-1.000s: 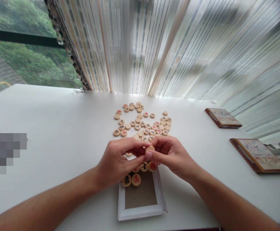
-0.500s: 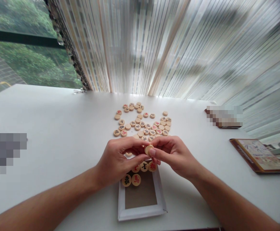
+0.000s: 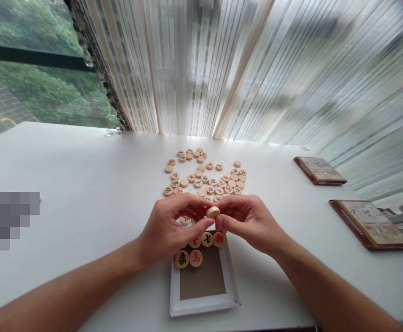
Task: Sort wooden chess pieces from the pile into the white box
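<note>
Between my two hands a round wooden xiangqi piece point(image 3: 213, 212) is held tilted, its lit face plain. My left hand point(image 3: 177, 223) has its fingers curled behind the piece and its thumb just under it. The fingertips and thumb of my right hand point(image 3: 244, 221) close on the piece's right side. Below them lies a shallow white box lid point(image 3: 204, 308) with a grey-brown bottom. Lettered pieces sit face up in its far part, among them a black one point(image 3: 182, 259) and a red one point(image 3: 196, 258). My left hand partly covers that row.
Many loose xiangqi pieces point(image 3: 198, 183) lie beyond my hands, some face up and some face down. Two flat brown boxes point(image 3: 321, 170) point(image 3: 374, 223) rest at the right of the white table point(image 3: 100, 184). Striped curtains point(image 3: 187, 69) hang behind its far edge.
The piece between my fingers has tilted, showing more of its rim. My left thumb has slid slightly off it. The pieces in the lid have stayed put.
</note>
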Action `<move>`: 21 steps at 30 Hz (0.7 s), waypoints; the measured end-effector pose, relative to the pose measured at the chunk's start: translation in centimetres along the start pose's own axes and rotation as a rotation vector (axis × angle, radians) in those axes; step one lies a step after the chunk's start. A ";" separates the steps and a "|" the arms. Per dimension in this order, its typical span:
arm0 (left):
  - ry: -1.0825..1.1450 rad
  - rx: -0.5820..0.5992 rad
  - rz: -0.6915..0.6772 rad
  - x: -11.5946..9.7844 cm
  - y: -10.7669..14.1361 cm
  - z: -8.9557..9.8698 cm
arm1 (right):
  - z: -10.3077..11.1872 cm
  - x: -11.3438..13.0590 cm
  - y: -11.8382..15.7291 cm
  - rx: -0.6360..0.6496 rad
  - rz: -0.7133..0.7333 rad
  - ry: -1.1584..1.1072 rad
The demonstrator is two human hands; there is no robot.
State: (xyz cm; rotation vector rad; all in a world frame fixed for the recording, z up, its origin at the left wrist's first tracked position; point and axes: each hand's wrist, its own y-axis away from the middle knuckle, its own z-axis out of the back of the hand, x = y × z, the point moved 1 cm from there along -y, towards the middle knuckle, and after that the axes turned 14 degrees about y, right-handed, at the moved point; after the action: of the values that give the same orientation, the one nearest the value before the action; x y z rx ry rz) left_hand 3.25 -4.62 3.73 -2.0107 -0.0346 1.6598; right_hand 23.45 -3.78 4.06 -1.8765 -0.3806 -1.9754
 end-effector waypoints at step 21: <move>-0.538 0.117 -0.508 -0.2 0.0 0.8 | 0.7 0.8 0.2 -0.024 0.101 0.427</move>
State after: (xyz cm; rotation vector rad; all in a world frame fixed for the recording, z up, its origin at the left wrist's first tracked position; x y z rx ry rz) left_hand 2.42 -4.39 3.78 -1.2744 -0.5733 1.7466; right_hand 24.12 -3.78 4.87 -1.4005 -0.1350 -2.2409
